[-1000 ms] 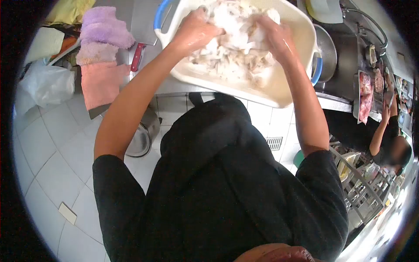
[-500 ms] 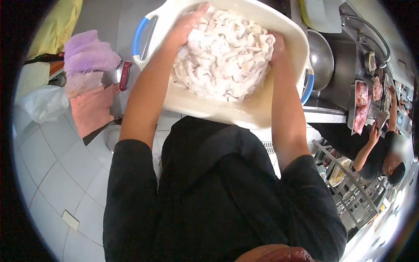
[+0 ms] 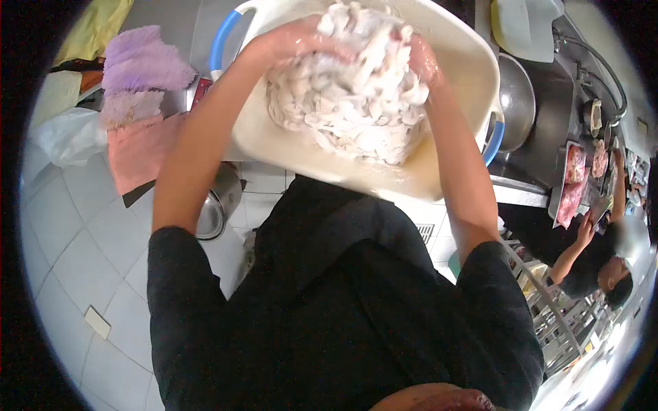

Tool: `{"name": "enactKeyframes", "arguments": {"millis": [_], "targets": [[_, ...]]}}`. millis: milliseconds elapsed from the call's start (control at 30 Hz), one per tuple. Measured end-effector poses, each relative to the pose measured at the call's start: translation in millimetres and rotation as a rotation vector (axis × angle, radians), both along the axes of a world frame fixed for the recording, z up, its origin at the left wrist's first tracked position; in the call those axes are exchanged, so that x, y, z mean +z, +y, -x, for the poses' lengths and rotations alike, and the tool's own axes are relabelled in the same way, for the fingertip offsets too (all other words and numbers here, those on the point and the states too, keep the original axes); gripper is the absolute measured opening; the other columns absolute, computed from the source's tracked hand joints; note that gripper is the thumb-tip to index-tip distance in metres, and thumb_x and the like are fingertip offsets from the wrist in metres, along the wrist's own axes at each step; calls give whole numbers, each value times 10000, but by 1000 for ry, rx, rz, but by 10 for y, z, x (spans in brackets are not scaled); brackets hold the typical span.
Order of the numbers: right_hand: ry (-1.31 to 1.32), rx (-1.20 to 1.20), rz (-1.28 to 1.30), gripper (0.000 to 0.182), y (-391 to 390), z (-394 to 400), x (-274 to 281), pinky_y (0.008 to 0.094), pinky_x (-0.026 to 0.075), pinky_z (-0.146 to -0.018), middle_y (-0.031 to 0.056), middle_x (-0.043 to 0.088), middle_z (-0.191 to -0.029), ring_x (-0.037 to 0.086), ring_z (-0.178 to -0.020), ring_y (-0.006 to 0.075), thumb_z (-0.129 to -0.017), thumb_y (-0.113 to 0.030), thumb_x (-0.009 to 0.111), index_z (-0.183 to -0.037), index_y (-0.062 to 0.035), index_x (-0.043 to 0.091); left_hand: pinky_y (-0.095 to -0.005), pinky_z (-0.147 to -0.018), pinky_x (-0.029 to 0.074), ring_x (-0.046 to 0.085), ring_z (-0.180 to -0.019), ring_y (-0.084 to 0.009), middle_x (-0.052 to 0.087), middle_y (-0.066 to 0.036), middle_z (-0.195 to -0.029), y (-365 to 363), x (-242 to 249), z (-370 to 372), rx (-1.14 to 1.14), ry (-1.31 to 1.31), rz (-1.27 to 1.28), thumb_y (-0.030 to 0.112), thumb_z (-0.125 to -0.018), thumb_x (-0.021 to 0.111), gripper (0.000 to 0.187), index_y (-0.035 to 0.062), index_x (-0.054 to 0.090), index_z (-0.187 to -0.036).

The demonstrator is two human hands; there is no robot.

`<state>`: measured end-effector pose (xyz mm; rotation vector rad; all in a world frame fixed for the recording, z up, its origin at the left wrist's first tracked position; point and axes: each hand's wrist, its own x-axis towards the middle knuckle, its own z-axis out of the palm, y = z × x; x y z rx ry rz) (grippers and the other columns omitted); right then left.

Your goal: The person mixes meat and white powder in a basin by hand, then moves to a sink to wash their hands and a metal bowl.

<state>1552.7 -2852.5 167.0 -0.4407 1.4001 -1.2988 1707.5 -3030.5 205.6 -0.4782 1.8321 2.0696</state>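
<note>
A large cream tub (image 3: 288, 154) with blue handles holds a heap of wet, whitish strips (image 3: 343, 109). My left hand (image 3: 308, 41) is curved over the upper left of the heap, its fingers wrapped into the strips. On the right, my right hand (image 3: 423, 60) grips the upper side of the same pile. Some strips are lifted between both hands and look blurred. Parts of the fingers are hidden among the strips.
Purple (image 3: 140, 58) and orange (image 3: 140, 147) cloths lie at the left, near a red-handled knife (image 3: 201, 92). A metal bowl (image 3: 515, 103) stands right of the tub. Farther right are a tray of red meat (image 3: 572, 185) and another person (image 3: 589, 267).
My left hand has moved from the tub's side inward over the heap, and both hands have closed on the strips, raising some. The view has shifted slightly.
</note>
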Motion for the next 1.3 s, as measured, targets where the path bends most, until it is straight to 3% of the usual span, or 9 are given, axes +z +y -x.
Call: {"name": "enactKeyframes", "arguments": {"millis": [100, 267, 367, 567, 767, 933, 1033, 1167, 1300], "targets": [[391, 274, -271, 454, 135, -545, 1001, 290, 516, -683, 122, 599, -1108, 609, -788, 152, -832, -274, 542, -1212, -28, 508, -338, -911, 427, 580, -979, -243, 607, -137, -1085, 93, 57, -418, -285, 69, 537, 319, -697, 732, 564, -8, 563, -1124], [866, 617, -56, 607, 690, -1053, 375, 415, 309, -1046, 246, 472, -1272, 390, -1232, 380, -710, -220, 681, -1269, -82, 490, -429, -801, 463, 602, -816, -329, 625, -222, -888, 597, -21, -775, -752, 133, 1025, 280, -662, 703, 431, -56, 625, -920], [922, 616, -160, 603, 741, -1191, 254, 413, 306, -1049, 243, 446, -1299, 359, -1250, 400, -690, -229, 697, -1239, -65, 510, -450, -745, 478, 612, -782, -351, 625, -242, -793, 822, -214, -731, -820, 150, 1044, 234, -663, 653, 321, -60, 649, -791], [1052, 650, -457, 308, 198, -674, -344, 413, 499, -782, 207, 648, -877, 625, -876, 333, -680, -210, 680, -899, 5, 658, -403, -740, 508, 646, -832, -305, 656, -210, -784, 604, -1164, 125, -946, 7, 1036, 188, -676, 633, 196, 2, 690, -699], [1011, 573, -238, 256, 209, -207, 379, 319, 491, -663, 147, 666, -899, 621, -800, 181, -738, -198, 628, -895, -2, 678, -373, -795, 498, 629, -873, -313, 568, -250, -1120, 490, -170, -4, -690, -20, 967, 230, -693, 626, 458, -81, 609, -1028], [962, -58, -322, 270, 628, 85, 423, 304, 479, -638, 84, 642, -831, 591, -754, 163, -799, -242, 556, -900, -19, 670, -350, -947, 417, 504, -1145, -315, 425, -245, -1323, 236, 620, -297, -246, -144, 721, 443, -723, 666, 726, -8, 492, -1266], [440, -423, -535, 315, 646, 271, 65, 365, 482, -724, 116, 631, -983, 594, -843, 218, -818, -271, 527, -999, -40, 641, -354, -960, 397, 423, -1230, -309, 354, -225, -1390, -108, -474, -45, 360, -9, 605, 576, -752, 617, 864, 49, 349, -1383], [-55, -774, -399, 367, 594, 715, -858, 419, 480, -787, 157, 630, -1056, 598, -933, 274, -825, -297, 489, -1041, -34, 626, -452, -970, 379, 458, -1190, -288, 397, -173, -1372, -54, -522, 243, 540, -201, 289, 584, -790, 579, 868, 53, 286, -1410], [-326, -658, -175, 392, 304, 250, -280, 380, 492, -820, 104, 638, -981, 608, -919, 236, -858, -332, 438, -1024, -25, 617, -456, -998, 343, 407, -1237, -246, 368, -140, -1395, -276, -1010, 381, 446, -161, -112, 589, -797, 558, 809, 85, 345, -1393]]}}
